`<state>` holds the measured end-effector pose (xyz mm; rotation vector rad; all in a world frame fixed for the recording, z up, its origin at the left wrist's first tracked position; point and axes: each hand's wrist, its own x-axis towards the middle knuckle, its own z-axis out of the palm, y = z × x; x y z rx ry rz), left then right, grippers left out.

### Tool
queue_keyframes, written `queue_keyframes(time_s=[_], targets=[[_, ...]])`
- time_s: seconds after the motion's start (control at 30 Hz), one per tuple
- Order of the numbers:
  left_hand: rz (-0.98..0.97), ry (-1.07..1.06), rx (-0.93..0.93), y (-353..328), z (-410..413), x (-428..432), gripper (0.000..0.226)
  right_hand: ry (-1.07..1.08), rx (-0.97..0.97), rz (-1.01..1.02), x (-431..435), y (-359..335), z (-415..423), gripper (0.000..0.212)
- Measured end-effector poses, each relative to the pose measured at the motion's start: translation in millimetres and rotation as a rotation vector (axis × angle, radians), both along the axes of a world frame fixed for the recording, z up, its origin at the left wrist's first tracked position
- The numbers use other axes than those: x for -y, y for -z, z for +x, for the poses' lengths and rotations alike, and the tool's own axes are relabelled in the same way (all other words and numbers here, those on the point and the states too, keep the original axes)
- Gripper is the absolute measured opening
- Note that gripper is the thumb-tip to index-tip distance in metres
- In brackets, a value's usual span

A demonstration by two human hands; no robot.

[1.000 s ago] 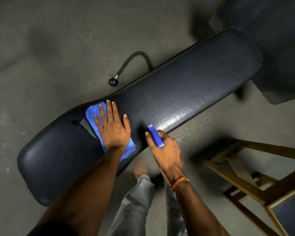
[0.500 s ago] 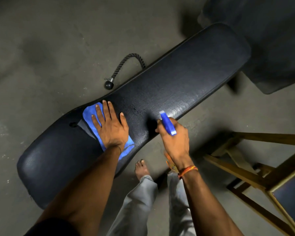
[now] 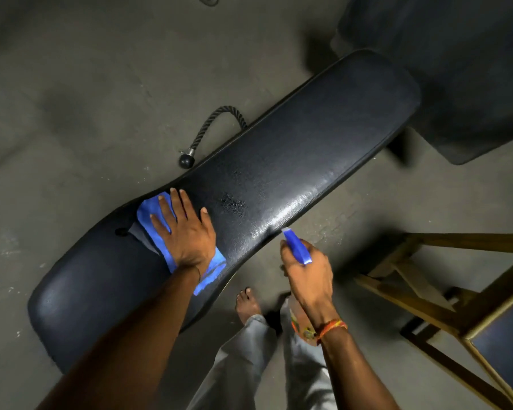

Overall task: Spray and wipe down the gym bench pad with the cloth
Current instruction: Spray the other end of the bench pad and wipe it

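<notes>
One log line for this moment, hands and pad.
left hand: flat on blue cloth | right hand: gripping spray bottle | bench pad: wet patch mid-pad

Dim grey concrete floor (image 3: 86, 84), scuffed, pale specks. Rope handle (image 3: 216, 125) with black ball end lying on it. Wooden-framed stool (image 3: 427, 291) lower right, dark mat (image 3: 471, 84) upper right.

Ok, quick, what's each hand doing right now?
Left hand: open, pressed flat on the blue cloth on the bench pad.
Right hand: closed around the spray bottle.
</notes>
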<state>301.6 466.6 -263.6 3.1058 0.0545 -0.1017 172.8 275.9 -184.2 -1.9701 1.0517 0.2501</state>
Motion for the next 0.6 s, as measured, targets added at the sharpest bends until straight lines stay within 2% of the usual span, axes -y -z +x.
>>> queue_keyframes(time_s=[0.1,0.23,0.3,0.4,0.5,0.6], targets=[[0.011,0.113,-0.002,-7,15,9,0.062,0.116,0.058,0.007,16,3,4,0.039],[-0.180,0.374,-0.166,-27,54,56,0.083,0.167,0.109,-0.012,34,7,13,0.038],[-0.250,0.342,-0.366,-34,69,87,0.104,0.212,0.145,-0.012,42,9,18,0.037],[-0.180,0.287,-0.568,-31,73,112,0.140,0.287,0.164,-0.008,56,7,28,0.036],[-0.147,0.297,-0.624,-26,74,111,0.153,0.342,0.189,-0.018,70,8,32,0.034],[-0.115,0.307,-0.654,-27,75,111,0.158,0.204,0.188,0.006,75,7,33,0.035]])
